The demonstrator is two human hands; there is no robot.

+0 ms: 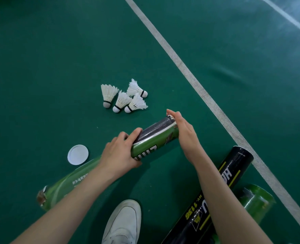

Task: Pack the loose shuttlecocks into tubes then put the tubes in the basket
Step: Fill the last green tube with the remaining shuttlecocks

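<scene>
green tube [156,137] gripped by fingers of left hand [121,154], straight fingers of right hand [185,136] flat on its far end

The green tube [156,140] looks glossy, the floor [40,67] matt (shuttlecocks [122,100]: frayed white feather).

View: one wide-angle camera, worn on the person's head.
Position: above the person's own forearms, over the green court floor [40,59].
Facing: forward and steeply down. A white shoe [122,224] lies at the bottom edge, and both forearms enter from the bottom.
Nearness: close. The left hand [119,154] and right hand [184,136], both on the green tube [156,138], sit mid-frame.
Reach: the white court line [186,71] crosses from top centre to the lower right corner.
Clarity: the upper right corner is hazy.
</scene>
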